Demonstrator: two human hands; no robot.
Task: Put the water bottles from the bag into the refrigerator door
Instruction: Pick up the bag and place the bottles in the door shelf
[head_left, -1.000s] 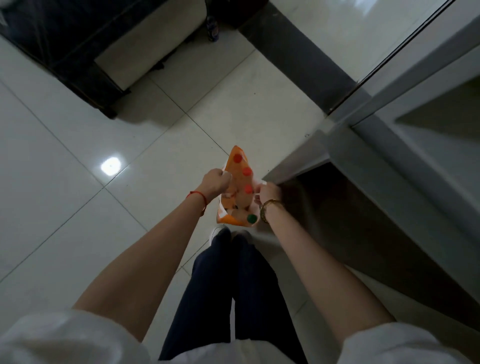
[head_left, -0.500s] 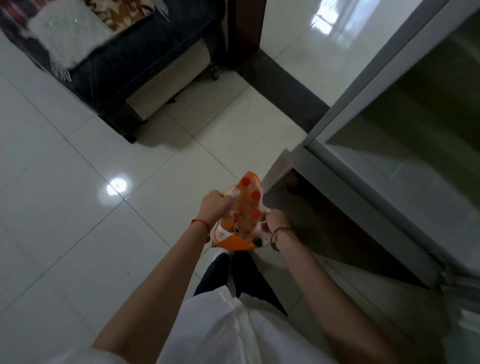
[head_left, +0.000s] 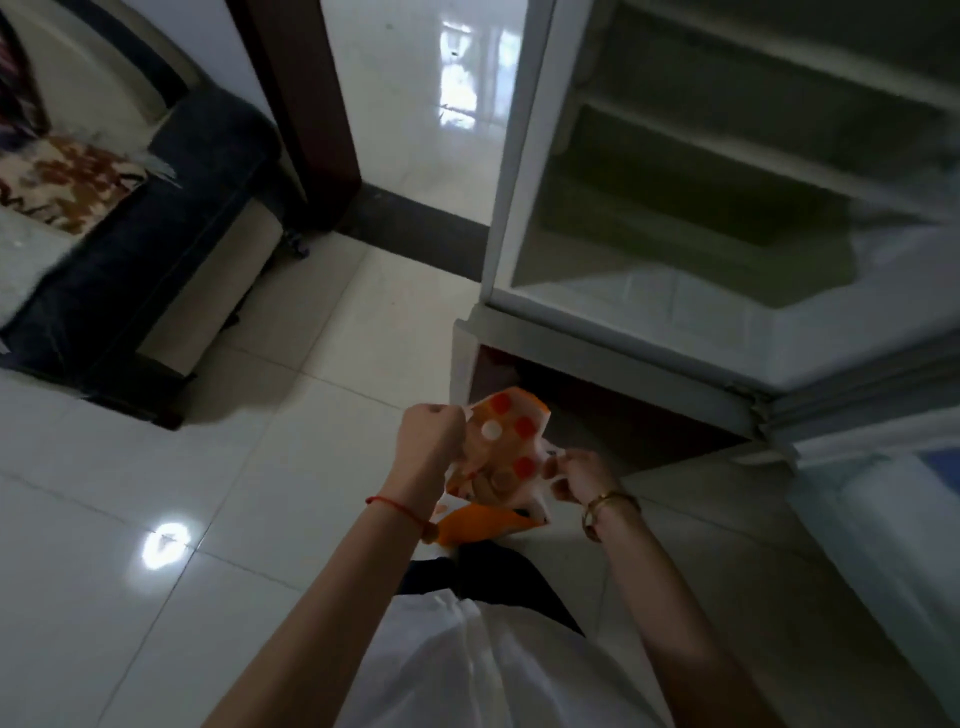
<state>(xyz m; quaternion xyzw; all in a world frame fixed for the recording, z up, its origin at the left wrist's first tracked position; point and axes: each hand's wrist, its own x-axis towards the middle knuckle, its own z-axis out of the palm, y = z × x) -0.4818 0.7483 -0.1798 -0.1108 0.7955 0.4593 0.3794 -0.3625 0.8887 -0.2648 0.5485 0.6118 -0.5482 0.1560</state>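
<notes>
An orange and white bag (head_left: 506, 462) with red dots hangs in front of me, low over the floor. My left hand (head_left: 428, 441) grips its left edge in a fist. My right hand (head_left: 576, 475) pinches its right edge. No water bottles show; the bag's inside is hidden. The open refrigerator door (head_left: 649, 228) stands at the upper right with its shelves (head_left: 727, 150) facing me and nothing visible in them.
A dark sofa (head_left: 171, 218) with a patterned cushion sits at the left. A dark wooden door frame (head_left: 306, 104) rises behind it. The refrigerator body (head_left: 883, 519) is at the right edge. White glossy floor tiles (head_left: 156, 519) spread to the left. My legs are below the bag.
My view has tilted upward, bringing the refrigerator door shelves and the sofa into sight. Both hands still hold the bag, now pulled a little further apart.
</notes>
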